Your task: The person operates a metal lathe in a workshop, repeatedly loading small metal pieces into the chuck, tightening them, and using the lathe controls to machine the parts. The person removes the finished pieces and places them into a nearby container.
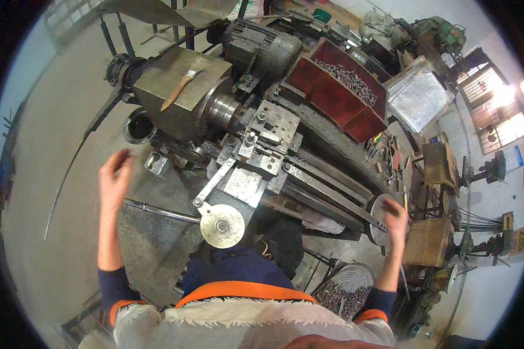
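Observation:
My left hand (116,177) is raised left of the lathe, its thumb and fingers apart, and I see nothing held. Closest to it are the open end of a dark cylindrical part (138,125) and a metal lever bar (163,212), which it does not touch. The bar joins a round metal disc (222,225) linked to the tool slide (263,148). On the right, my right hand (396,220) is beside a round handwheel (378,222) at the end of long flat bars (326,192). Its fingers are blurred, and whether they touch the wheel is unclear.
A wooden-handled brush (180,90) lies on the headstock (180,70). Behind the slide, a red tray (332,99) holds many small metal parts, with a motor (261,49) to its left. Hand tools (395,160) lie right of it. A round basket (355,276) of parts stands low right.

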{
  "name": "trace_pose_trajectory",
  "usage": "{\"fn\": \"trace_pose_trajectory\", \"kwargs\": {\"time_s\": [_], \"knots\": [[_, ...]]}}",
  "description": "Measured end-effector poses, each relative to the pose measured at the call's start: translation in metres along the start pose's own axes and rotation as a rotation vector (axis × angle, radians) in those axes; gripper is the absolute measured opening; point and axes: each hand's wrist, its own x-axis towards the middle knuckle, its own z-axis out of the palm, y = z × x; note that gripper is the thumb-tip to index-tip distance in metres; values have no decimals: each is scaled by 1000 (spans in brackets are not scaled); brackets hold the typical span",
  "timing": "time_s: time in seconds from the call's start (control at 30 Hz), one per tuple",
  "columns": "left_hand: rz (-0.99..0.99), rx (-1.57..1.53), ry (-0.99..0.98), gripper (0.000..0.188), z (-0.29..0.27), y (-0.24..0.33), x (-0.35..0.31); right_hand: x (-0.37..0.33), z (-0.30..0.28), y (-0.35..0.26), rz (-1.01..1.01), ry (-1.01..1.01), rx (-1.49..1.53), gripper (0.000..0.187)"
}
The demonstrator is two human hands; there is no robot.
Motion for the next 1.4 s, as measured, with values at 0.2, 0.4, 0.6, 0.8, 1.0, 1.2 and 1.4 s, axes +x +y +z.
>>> {"fn": "trace_pose_trajectory", "kwargs": {"time_s": [0.2,0.4,0.6,0.8,1.0,1.2,1.4], "knots": [[763,308,-296,18,100,105,25,46,164,-218,-794,-264,1,52],[1110,394,-331,9,135,131,75,63,201,-250,-683,-312,-249,38],[1180,630,-530,10,173,122,102,73,210,-231,-805,-231,-179,31],[1124,668,-628,11,192,113,109,78,216,-233,-815,-315,-154,35],[1164,619,-650,9,197,109,114,79,218,-234,-820,-302,-136,33],[1056,657,-763,12,196,116,119,79,221,-241,-831,-299,-172,28],[1026,626,-758,13,195,120,118,80,228,-239,-855,-248,-145,19]]}}
